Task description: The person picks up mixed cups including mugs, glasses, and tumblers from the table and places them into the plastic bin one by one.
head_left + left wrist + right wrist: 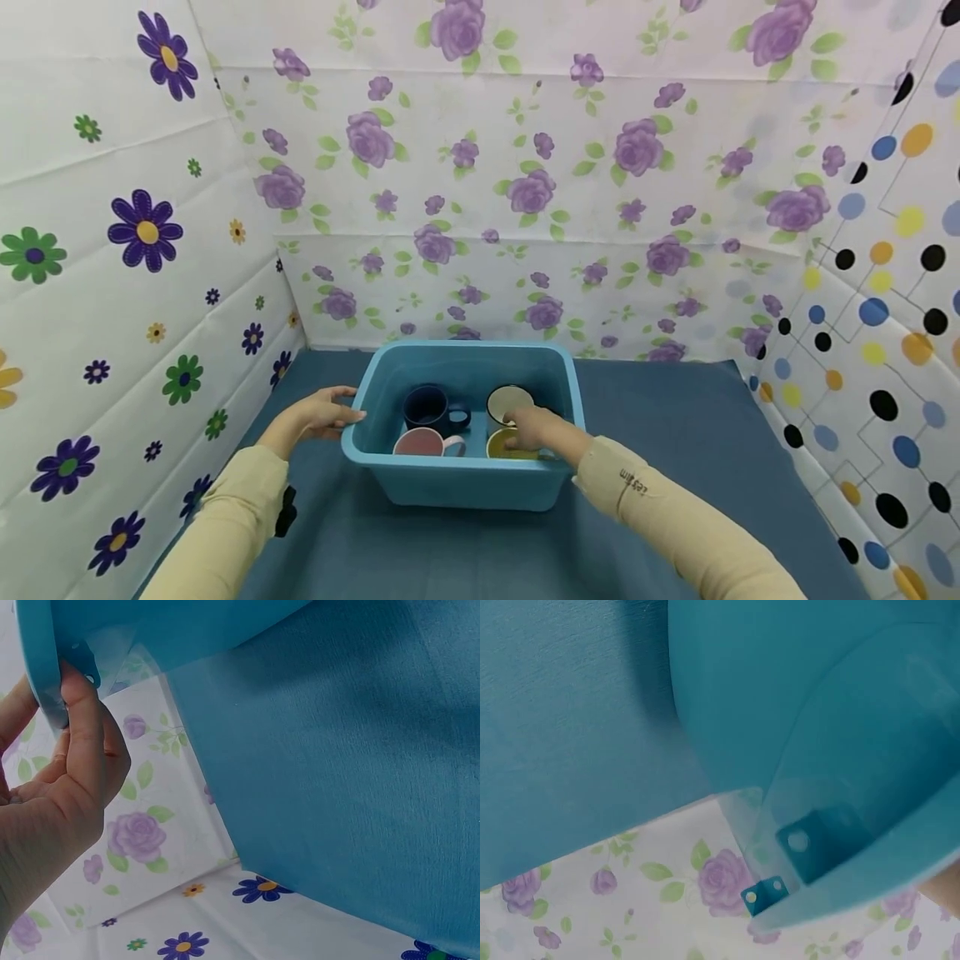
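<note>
A light blue plastic tub [480,487] stands on the table with several mugs inside. My left hand [322,414] grips the tub's left rim; the left wrist view shows the thumb on one side of the rim and the fingers [84,724] on the other. Reaching over the right wall, my right hand [542,429] pinches the far rim of a yellow mug [501,452] in the near right corner. Behind it sits a white mug [498,400], partly covered by the fingers. On the left are a dark blue mug [426,407] and a pink mug [418,443].
A dark blue cloth [660,433] covers the table around the tub. Flowered sheets [487,192] hang behind and to the left, and a dotted sheet [877,333] to the right. A small black object [286,512] shows beside the left sleeve.
</note>
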Available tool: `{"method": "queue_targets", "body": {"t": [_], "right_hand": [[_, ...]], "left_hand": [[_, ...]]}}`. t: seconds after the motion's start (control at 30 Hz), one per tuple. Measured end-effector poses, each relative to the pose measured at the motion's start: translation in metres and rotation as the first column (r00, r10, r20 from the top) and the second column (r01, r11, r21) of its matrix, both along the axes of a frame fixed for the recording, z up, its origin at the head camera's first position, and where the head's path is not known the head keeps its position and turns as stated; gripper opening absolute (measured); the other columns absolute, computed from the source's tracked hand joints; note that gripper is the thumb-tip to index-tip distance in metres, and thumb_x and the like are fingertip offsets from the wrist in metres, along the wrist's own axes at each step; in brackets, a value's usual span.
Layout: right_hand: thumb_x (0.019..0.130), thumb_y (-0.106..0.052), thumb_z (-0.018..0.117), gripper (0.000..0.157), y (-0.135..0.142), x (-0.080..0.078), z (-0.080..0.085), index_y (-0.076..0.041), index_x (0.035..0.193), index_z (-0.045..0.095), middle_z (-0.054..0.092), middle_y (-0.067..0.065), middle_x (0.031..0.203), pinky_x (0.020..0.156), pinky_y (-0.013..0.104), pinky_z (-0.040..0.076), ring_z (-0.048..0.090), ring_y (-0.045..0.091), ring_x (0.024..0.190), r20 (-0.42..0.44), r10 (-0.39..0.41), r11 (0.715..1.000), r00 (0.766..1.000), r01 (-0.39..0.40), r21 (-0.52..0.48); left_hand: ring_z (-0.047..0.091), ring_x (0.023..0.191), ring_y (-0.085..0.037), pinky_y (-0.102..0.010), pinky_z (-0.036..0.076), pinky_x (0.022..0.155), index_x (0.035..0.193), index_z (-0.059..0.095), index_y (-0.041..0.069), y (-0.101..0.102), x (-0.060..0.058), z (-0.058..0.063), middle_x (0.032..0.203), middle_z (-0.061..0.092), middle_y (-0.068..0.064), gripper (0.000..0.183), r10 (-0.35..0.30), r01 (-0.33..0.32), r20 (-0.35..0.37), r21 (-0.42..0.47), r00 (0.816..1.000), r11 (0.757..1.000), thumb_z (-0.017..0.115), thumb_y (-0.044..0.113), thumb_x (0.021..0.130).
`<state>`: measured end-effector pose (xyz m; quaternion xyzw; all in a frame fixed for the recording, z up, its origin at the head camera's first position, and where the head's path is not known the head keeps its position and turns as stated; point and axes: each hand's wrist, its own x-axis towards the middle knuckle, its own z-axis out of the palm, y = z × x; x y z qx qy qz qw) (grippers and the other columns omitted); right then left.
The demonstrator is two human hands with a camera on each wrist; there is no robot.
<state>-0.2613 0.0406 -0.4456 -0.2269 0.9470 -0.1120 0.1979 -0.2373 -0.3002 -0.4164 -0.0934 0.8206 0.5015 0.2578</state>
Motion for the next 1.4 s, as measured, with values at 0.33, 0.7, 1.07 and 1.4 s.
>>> {"method": "queue_targets", "body": {"t": [0.33,0.7,1.07,1.4], "right_hand": [[0.092,-0.015,0.059,0.031,0.012,-0.001,0.021,-0.004,0.121,0.059,0.066,0.014,0.094,0.058,0.029,0.043,0.053,0.017,0.064,-0.116,0.038,0.977,0.993,-0.061,-0.202],[0.092,-0.011,0.056,0.026,0.038,-0.008,0.031,-0.001,0.116,0.062,0.053,0.003,0.065,0.051,0.022,0.033,0.04,0.01,0.053,-0.229,0.051,0.926,0.972,-0.132,-0.353],[0.093,-0.011,0.056,0.025,0.082,-0.011,0.043,-0.005,0.117,0.06,0.064,0.007,0.089,0.066,0.031,0.051,0.059,0.015,0.076,-0.316,-0.094,0.885,0.944,-0.066,-0.462],[0.092,-0.01,0.058,0.024,0.124,-0.014,0.049,-0.002,0.115,0.061,0.066,0.01,0.088,0.067,0.036,0.053,0.061,0.019,0.075,-0.411,-0.166,0.883,0.897,-0.05,-0.466]], "left_hand": [[0.055,0.116,-0.04,-0.042,0.055,0.085,0.147,0.013,-0.006,-0.003,0.0,0.005,0.138,0.035,-0.035,0.072,-0.001,0.0,-0.025,-0.026,1.0,1.0,0.058,0.014,0.094],[0.05,0.12,-0.045,-0.044,0.055,0.086,0.145,0.015,-0.009,-0.001,0.002,0.008,0.138,0.034,-0.037,0.07,-0.027,0.023,-0.048,-0.083,0.998,0.996,0.057,0.014,0.094],[0.049,0.119,-0.046,-0.046,0.054,0.087,0.145,0.01,-0.013,-0.004,0.004,0.011,0.135,0.035,-0.039,0.073,-0.105,0.091,-0.101,-0.136,0.989,0.987,0.056,0.014,0.095],[0.06,0.092,-0.032,-0.039,0.057,0.07,0.142,0.025,-0.012,-0.003,0.005,0.015,0.107,0.055,-0.029,0.06,-0.136,0.045,-0.303,-0.289,0.943,0.956,0.055,0.011,0.094]]}}
